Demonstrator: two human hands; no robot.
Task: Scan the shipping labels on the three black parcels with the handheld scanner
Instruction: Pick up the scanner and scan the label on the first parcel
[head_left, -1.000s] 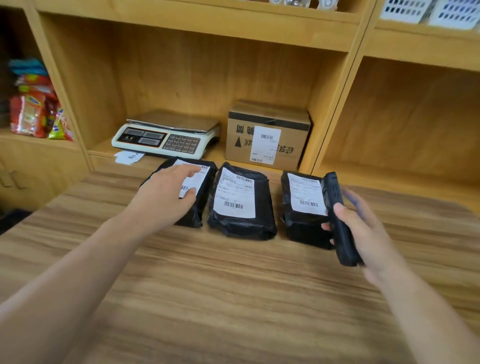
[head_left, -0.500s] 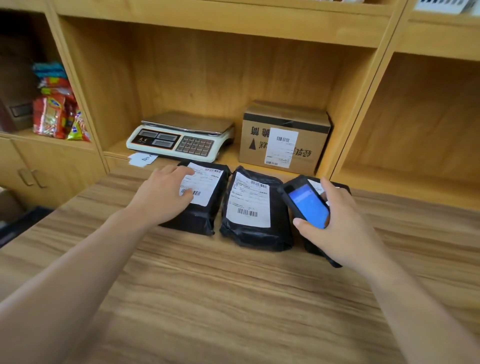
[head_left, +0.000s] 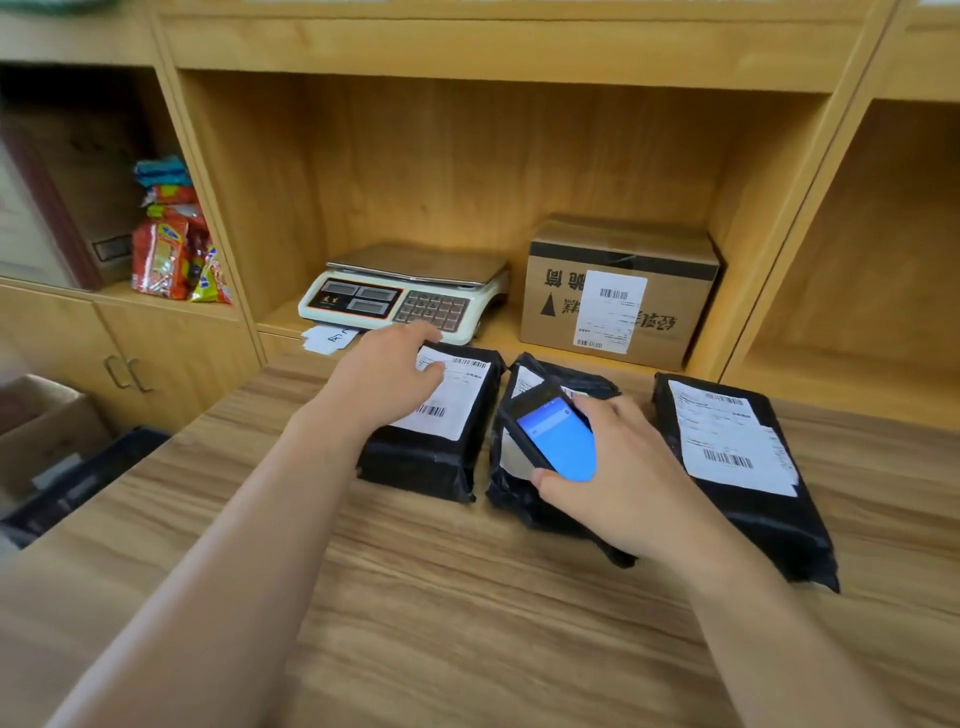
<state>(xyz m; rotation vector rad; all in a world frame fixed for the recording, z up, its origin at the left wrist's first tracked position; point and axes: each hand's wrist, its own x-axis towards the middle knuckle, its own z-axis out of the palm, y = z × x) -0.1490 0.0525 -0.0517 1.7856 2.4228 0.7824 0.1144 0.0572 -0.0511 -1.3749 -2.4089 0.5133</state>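
Three black parcels with white shipping labels lie side by side on the wooden counter (head_left: 467, 623). My left hand (head_left: 379, 379) rests flat on the left parcel (head_left: 436, 457), covering part of its label. My right hand (head_left: 623, 478) grips the handheld scanner (head_left: 550, 436), a black device with a lit blue screen. The scanner hovers over the middle parcel (head_left: 519, 499) and hides most of its label. The right parcel (head_left: 748, 467) lies uncovered, its label and barcode fully showing.
Behind the parcels, a shelf recess holds a white weighing scale (head_left: 405, 296), a paper slip (head_left: 327, 340) and a labelled cardboard box (head_left: 618, 291). Snack packets (head_left: 171, 244) stand in the left cubby. A cabinet (head_left: 124, 358) and boxes (head_left: 41, 431) are at lower left.
My right hand has carried the scanner leftward from over the right parcel to over the middle one, screen turned up. My left hand stays on the left parcel. The view has shifted.
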